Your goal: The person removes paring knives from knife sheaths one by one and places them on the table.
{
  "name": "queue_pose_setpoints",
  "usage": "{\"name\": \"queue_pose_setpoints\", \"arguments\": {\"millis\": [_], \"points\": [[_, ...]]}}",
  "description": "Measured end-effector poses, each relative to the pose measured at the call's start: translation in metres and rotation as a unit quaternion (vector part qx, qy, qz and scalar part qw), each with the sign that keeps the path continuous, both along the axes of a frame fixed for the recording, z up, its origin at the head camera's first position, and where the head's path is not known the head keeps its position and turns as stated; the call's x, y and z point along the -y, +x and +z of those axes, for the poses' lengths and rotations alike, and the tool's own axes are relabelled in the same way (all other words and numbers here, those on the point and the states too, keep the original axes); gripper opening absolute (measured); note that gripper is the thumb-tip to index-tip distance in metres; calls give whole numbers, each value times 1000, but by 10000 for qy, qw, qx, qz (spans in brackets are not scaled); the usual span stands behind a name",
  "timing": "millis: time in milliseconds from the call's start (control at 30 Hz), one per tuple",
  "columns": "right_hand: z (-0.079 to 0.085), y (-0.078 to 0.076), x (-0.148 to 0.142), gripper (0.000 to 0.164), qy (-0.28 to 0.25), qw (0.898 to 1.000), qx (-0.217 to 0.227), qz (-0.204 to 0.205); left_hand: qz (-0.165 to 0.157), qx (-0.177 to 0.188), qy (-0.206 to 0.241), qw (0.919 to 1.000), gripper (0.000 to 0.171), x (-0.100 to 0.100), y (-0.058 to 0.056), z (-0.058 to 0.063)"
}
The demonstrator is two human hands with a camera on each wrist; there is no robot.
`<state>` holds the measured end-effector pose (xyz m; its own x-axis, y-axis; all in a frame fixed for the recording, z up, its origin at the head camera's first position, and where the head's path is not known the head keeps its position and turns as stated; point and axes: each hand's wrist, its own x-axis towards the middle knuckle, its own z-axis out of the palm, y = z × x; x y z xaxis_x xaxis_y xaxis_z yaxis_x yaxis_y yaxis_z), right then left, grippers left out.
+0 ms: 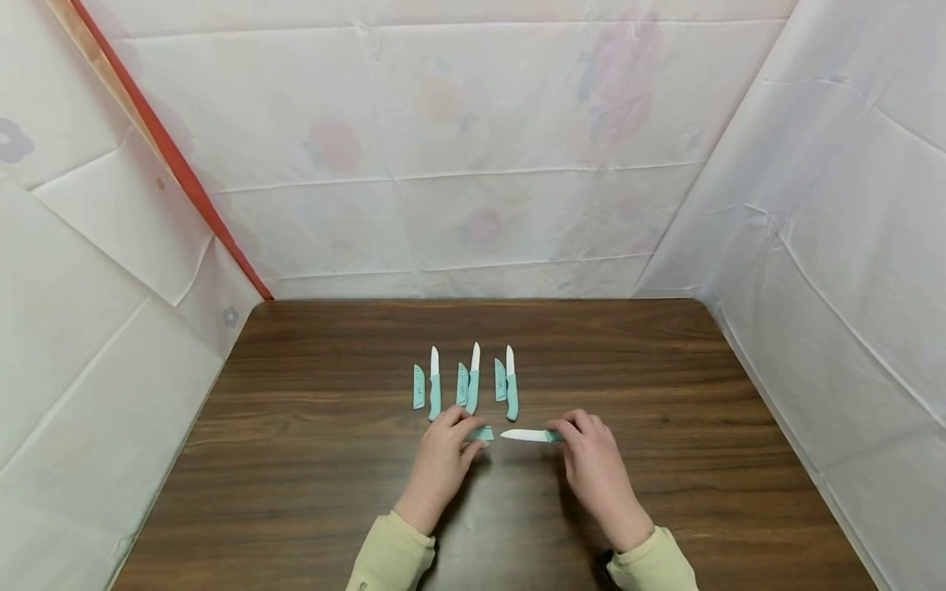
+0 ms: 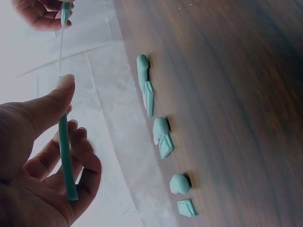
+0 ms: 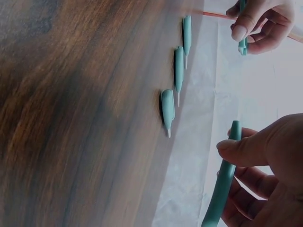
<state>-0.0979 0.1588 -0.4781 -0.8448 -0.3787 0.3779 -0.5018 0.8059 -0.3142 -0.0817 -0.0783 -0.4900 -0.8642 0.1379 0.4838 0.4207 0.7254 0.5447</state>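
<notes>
My left hand (image 1: 442, 451) pinches a teal knife sheath (image 1: 482, 433) between thumb and fingers, its end facing right. Opposite it, my right hand (image 1: 597, 460) grips the teal handle of a paring knife (image 1: 525, 436). The knife's white blade points left at the sheath, with a small gap between tip and sheath in the head view. In the left wrist view the sheath (image 2: 67, 165) runs along the curled fingers. The right wrist view shows the knife handle (image 3: 221, 189) lying under the thumb, its blade hidden there.
Beyond the hands, three more white-bladed knives lie in a row: left (image 1: 434, 398), middle (image 1: 474, 387) and right (image 1: 512, 396). Each has a teal sheath at its left: (image 1: 419, 387) is the leftmost sheath. White patterned sheeting (image 1: 473, 222) surrounds the brown wooden table (image 1: 310, 460).
</notes>
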Motion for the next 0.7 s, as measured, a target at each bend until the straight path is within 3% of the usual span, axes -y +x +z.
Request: {"name": "queue_pose_setpoints", "arguments": {"millis": [200,467,700], "points": [[0,1,-1,29,-14,9999,14,-125,-32,134,139,9998,28,0,3,2],[0,1,1,31,-25,9999,11,-100,-330,12,242,9992,27,0,1,1],[4,2,3,31,-371,9980,467,-202,-446,7,251,9987,27,3,0,-2]]}}
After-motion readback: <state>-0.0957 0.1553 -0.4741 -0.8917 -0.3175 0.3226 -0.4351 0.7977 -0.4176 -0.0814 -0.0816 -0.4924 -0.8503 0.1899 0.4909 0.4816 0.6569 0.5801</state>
